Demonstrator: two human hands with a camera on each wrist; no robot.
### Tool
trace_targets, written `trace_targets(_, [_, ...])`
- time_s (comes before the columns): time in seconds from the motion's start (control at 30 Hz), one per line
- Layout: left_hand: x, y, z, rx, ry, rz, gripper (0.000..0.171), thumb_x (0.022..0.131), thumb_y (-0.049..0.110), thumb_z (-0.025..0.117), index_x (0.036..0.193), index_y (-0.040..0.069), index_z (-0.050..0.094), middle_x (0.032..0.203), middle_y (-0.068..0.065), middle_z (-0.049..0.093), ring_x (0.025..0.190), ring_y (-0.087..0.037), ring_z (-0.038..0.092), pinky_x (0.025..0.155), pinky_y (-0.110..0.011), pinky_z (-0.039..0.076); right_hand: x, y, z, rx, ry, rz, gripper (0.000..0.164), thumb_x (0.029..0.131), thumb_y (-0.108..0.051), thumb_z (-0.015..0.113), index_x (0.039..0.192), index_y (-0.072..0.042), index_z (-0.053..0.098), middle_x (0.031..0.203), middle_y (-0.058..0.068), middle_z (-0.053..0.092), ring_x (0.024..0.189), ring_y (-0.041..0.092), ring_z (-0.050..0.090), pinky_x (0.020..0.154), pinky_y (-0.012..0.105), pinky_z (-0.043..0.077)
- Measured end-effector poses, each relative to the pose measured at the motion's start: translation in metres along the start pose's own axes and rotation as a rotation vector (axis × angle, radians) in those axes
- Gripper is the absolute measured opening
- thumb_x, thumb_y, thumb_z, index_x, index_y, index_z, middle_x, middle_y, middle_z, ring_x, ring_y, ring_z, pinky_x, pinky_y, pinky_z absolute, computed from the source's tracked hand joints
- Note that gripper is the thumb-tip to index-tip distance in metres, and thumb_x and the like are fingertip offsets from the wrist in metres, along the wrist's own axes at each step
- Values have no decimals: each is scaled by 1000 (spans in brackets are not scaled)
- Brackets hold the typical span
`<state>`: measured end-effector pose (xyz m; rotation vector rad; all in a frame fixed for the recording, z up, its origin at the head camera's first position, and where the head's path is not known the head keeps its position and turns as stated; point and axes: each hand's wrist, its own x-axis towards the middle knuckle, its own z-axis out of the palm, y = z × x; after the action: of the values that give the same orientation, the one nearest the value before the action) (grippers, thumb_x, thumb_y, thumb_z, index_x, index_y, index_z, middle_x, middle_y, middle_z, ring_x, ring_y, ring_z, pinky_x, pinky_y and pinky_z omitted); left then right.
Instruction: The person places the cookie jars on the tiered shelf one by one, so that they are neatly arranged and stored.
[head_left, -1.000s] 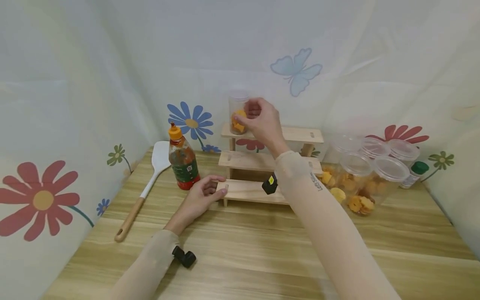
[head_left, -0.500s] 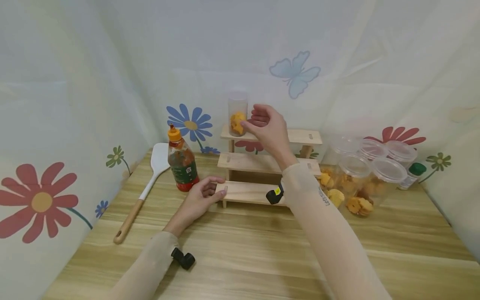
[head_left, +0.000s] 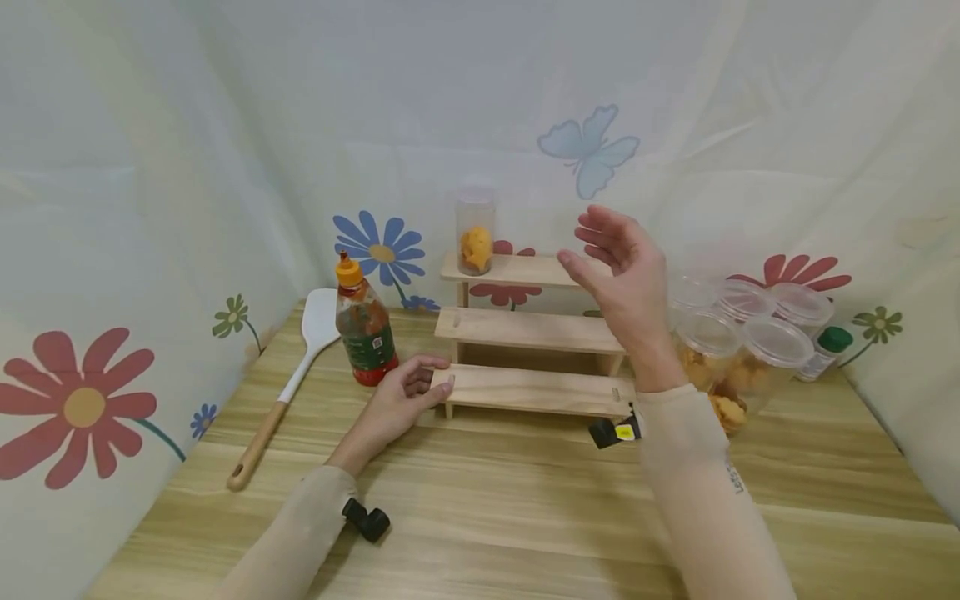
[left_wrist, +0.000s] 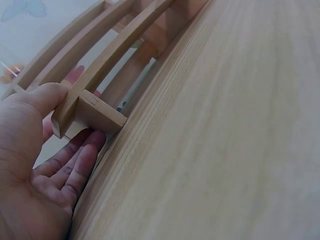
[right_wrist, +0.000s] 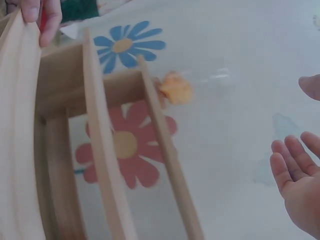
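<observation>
A three-step wooden shelf [head_left: 532, 332] stands on the table. My left hand [head_left: 392, 408] holds the left end of its lowest board. In the left wrist view the thumb [left_wrist: 50, 95] lies on that board, with the other fingers curled below and beside the leg. A clear lidded jar [head_left: 476, 233] with orange snack pieces in its lower part stands upright at the left end of the top board. My right hand [head_left: 626, 275] is raised over the right side of the shelf, fingers spread and holding nothing, apart from the jar.
Several clear lidded jars [head_left: 776, 343] with snacks crowd the table right of the shelf. A green-capped bottle [head_left: 828, 350] stands beside them. On the left are a sauce bottle [head_left: 367, 333] with a yellow cap and a white spatula [head_left: 296, 375] with a wooden handle. Flower-printed cloth hangs behind.
My right hand has let go of the jar and moved right, away from it. The jar stays on the top board. My left hand has kept its place on the shelf.
</observation>
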<state>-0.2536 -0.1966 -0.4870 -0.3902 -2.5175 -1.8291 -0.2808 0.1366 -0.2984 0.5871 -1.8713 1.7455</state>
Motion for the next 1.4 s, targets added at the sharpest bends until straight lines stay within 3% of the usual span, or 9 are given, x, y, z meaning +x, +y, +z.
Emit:
trace_targets(0.2, [1,0,-4,-22,3,15,39,105,29,82,141,17,71,119,-13,76,102,-25,72,85,-28,58,-17,-22,-48,66,80,-64,55,92,6,87,144,-4,70,136,11,73,129,29,69,111,29,53])
trace_targets(0.37, [-1,1,-8,-20,3,10,37,105,30,83,139,21,71,119,-12,76,102,-26,72,84,-29,58,-31,-33,-84,65,191,-50,57,90,9,88,143,-1,70,138,14,73,129,28,68,111,26,52])
trace_targets(0.57, [-2,3,-9,-17,-7,16,39,105,31,82,141,20,71,120,-14,76,102,-26,71,85,-29,58,-47,-32,-125,113,300,-45,58,85,18,86,139,6,71,136,19,73,125,29,69,110,25,53])
trace_targets(0.7, [-2,5,-9,-19,-3,7,38,105,30,82,140,20,71,118,-14,76,99,-26,73,83,-29,58,-59,-27,-148,58,340,-29,58,84,20,86,139,7,71,134,19,73,123,27,69,111,24,52])
trace_targets(0.97, [-1,4,-4,-21,-15,2,39,105,29,82,142,19,70,119,-16,76,100,-25,73,84,-29,58,-83,-13,-188,-92,363,92,64,88,17,85,147,-2,68,142,9,70,131,23,63,111,16,48])
trace_targets(1.1, [-1,4,-2,-17,-11,-2,39,105,29,82,141,19,70,117,-14,76,98,-25,73,83,-29,58,-95,2,-201,-283,360,222,73,92,10,86,157,-11,62,145,-1,67,133,16,60,112,13,45])
trace_targets(1.2, [-1,4,-1,-14,-9,-12,39,105,30,83,140,21,71,117,-12,76,99,-26,73,83,-29,58,-101,13,-207,-352,359,306,77,93,5,87,161,-15,57,148,-3,64,135,14,59,114,13,44])
trace_targets(1.4, [0,3,0,-14,-18,-16,39,105,30,82,141,21,70,118,-11,76,102,-26,74,85,-30,58,-106,32,-211,-245,347,373,78,94,4,87,162,-12,54,154,2,60,137,11,57,107,8,45])
